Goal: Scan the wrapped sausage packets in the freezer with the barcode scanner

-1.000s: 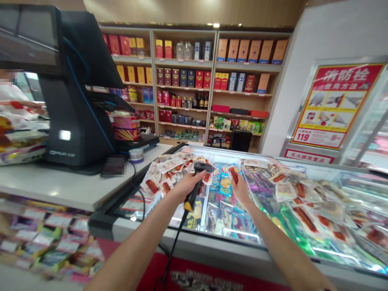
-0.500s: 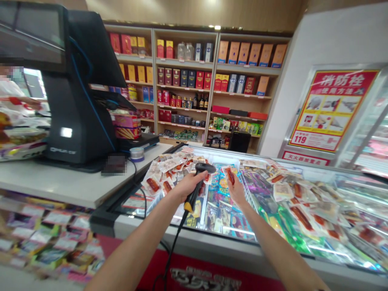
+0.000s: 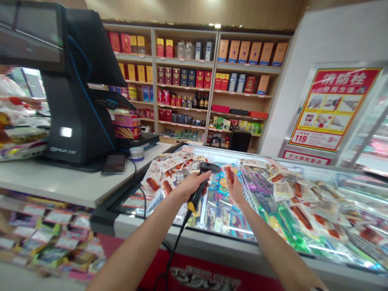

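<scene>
My left hand point(image 3: 190, 185) is wrapped round the handle of a black corded barcode scanner point(image 3: 203, 180) with a yellow base, its head pointing right. My right hand point(image 3: 235, 190) holds up a small clear snack packet point(image 3: 228, 173) with a red sausage inside, right in front of the scanner head. Both hands hover over the glass lid of a chest freezer point(image 3: 212, 242) strewn with many similar sausage packets point(image 3: 165, 173).
A black checkout terminal point(image 3: 75, 93) stands on the grey counter point(image 3: 60, 182) at left, a tape roll point(image 3: 137, 153) beside it. Another person's sleeve point(image 3: 12, 97) shows far left. Shelves of boxed goods point(image 3: 194, 76) fill the back wall; a red poster point(image 3: 333, 107) hangs at right.
The scanner head has moved slightly right and closer to the packet; my right hand has raised the packet a little toward it.
</scene>
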`<state>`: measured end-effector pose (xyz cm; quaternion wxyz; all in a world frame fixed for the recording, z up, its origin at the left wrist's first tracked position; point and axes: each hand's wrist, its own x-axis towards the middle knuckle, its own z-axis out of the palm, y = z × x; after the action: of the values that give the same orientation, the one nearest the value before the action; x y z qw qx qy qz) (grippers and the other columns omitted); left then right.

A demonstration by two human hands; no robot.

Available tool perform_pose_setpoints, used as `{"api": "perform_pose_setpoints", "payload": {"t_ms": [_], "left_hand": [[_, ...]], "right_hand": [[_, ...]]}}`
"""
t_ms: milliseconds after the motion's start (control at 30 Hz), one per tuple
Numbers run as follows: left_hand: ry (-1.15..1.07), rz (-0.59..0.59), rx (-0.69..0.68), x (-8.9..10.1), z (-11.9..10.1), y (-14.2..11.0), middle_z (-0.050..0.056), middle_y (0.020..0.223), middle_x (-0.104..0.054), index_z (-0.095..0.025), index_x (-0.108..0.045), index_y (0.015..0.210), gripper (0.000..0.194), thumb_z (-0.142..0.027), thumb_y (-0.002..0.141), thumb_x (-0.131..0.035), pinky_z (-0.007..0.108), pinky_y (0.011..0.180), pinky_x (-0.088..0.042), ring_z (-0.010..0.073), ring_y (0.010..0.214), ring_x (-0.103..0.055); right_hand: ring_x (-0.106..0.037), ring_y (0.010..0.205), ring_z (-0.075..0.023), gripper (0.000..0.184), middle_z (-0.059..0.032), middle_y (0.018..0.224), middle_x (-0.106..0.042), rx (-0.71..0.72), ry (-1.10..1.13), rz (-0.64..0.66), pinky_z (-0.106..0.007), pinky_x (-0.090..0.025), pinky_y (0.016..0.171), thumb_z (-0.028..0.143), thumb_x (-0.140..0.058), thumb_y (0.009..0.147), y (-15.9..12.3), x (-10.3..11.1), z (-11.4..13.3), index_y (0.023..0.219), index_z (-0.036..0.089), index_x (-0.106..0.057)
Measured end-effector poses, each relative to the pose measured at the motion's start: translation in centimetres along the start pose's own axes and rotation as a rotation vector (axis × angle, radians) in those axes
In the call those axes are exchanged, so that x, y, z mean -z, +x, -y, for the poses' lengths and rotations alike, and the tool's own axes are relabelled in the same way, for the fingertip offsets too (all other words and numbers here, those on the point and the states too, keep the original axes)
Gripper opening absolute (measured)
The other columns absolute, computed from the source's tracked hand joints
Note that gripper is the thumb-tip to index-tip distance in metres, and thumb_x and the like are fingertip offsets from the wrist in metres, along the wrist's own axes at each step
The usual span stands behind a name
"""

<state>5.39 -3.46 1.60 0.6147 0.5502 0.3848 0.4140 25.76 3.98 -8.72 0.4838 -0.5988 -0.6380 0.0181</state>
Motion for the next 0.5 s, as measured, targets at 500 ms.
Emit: {"api": "perform_pose_setpoints", "payload": {"t_ms": [500], "left_hand": [[0.054, -0.198, -0.055, 2.1, 0.4, 1.3, -0.003, 0.046, -0.048, -0.016, -0.043, 0.062, 0.038, -0.052, 0.062, -0.057, 0.02, 0.036, -0.034, 0.0076, 0.036, -0.044]], "right_hand": [[-0.055, 0.094, -0.022, 0.046, -0.0124, 0.106, -0.057, -0.107, -0.181, 0.101, -0.03, -0.04, 0.077, 0.039, -0.031, 0.082, 0.6, -1.8, 1.4, 0.119, 0.012, -0.039]]}}
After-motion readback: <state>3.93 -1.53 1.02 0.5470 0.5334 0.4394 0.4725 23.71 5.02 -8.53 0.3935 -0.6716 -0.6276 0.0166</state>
